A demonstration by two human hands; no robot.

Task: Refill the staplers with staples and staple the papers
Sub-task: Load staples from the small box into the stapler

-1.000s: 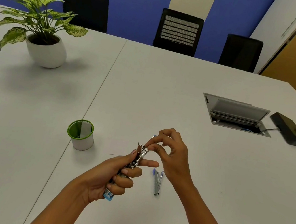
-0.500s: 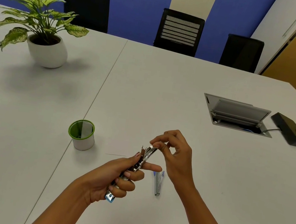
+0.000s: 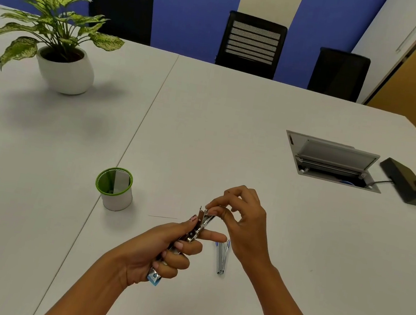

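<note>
Gripping stapler (image 3: pixel 201 223) in left hand (image 3: pixel 160 251), pinching its tip with right hand (image 3: pixel 244 224); mid-refill, seemingly. Remaining: second stapler (image 3: pixel 222 257) near table's (image 3: pixel 319 268) front edge, stapling.

right hand (image 3: pixel 245 225) | lowered onto stapler (image 3: pixel 200 223) tip (pinch touching it)

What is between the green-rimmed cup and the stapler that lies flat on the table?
The head view shows the left hand gripping another stapler there; near the cup, only table.
</note>
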